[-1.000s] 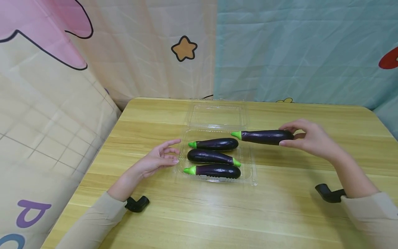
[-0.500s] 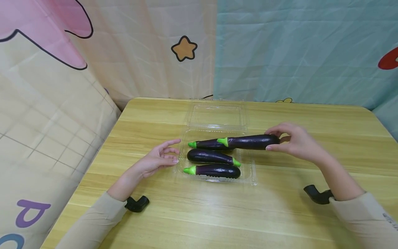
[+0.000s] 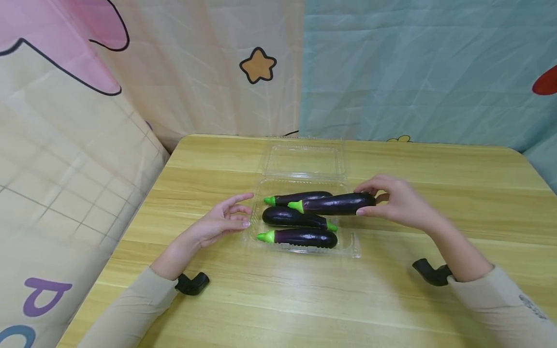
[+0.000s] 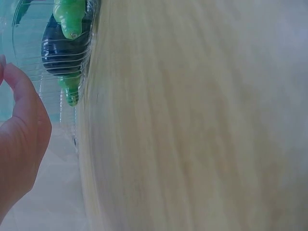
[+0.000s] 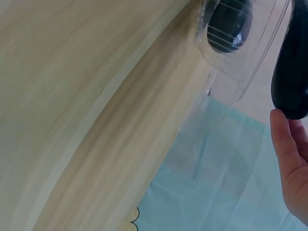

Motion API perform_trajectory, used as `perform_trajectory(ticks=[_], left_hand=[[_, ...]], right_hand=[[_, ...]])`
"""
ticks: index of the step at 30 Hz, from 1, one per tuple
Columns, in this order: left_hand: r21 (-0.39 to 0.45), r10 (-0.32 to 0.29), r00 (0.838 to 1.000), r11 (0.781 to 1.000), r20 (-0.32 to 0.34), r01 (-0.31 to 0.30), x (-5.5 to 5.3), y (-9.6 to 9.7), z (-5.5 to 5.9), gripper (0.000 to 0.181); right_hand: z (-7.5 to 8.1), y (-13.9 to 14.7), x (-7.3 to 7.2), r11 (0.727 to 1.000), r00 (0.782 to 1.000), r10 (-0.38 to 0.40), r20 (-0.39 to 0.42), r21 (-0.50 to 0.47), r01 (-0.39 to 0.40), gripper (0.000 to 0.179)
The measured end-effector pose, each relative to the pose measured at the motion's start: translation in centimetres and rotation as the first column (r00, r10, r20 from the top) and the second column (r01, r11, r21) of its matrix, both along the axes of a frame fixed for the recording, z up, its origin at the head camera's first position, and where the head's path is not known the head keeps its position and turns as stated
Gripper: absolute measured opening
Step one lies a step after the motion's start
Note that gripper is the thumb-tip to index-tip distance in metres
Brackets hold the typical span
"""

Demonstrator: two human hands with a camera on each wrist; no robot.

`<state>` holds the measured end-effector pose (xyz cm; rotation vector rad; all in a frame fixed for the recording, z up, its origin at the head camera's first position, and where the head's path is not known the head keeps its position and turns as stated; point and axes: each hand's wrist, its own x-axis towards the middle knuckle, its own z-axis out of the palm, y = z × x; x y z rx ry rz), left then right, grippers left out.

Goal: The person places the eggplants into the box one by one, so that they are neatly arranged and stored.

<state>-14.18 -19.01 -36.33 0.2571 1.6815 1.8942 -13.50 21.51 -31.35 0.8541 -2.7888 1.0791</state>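
Observation:
My right hand (image 3: pixel 400 205) pinches the rounded end of a dark purple eggplant (image 3: pixel 330 205). That eggplant hovers over the clear plastic clamshell container (image 3: pixel 356 246), its green stem end pointing left. Three more eggplants lie crosswise inside: a back one (image 3: pixel 287 197) partly hidden by the held one, a middle one (image 3: pixel 283 217) with its stem to the right, and a front one (image 3: pixel 306 238) with its stem to the left. At the container's left side is my left hand (image 3: pixel 219 223), fingers loosely spread and holding nothing; whether it touches the wall I cannot tell.
The container's lid (image 3: pixel 304 159) lies folded open toward the back edge of the wooden table (image 3: pixel 278 304). Behind the table hangs a printed curtain (image 3: pixel 391 72). Black devices (image 3: pixel 192 283) are worn at both wrists.
My right hand has moved left and slightly toward me, bringing the held eggplant from the container's right side to above the back and middle eggplants. My left hand has stayed in place.

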Motion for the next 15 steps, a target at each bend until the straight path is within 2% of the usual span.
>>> perform_trajectory(ticks=[6, 15], left_hand=[[0.01, -0.012, 1.0, 1.0, -0.018, 0.012, -0.2, -0.1, -0.1, 0.079], [0.014, -0.005, 1.0, 1.0, -0.01, 0.005, 0.0, 0.0, 0.0, 0.075]], right_hand=[[-0.1, -0.9, -0.1, 1.0, 1.0, 0.012, 0.017, -0.004, -0.012, 0.037], [-0.8, -2.9, -0.3, 0.999, 0.997, 0.045, 0.064, -0.015, -0.044, 0.039]])
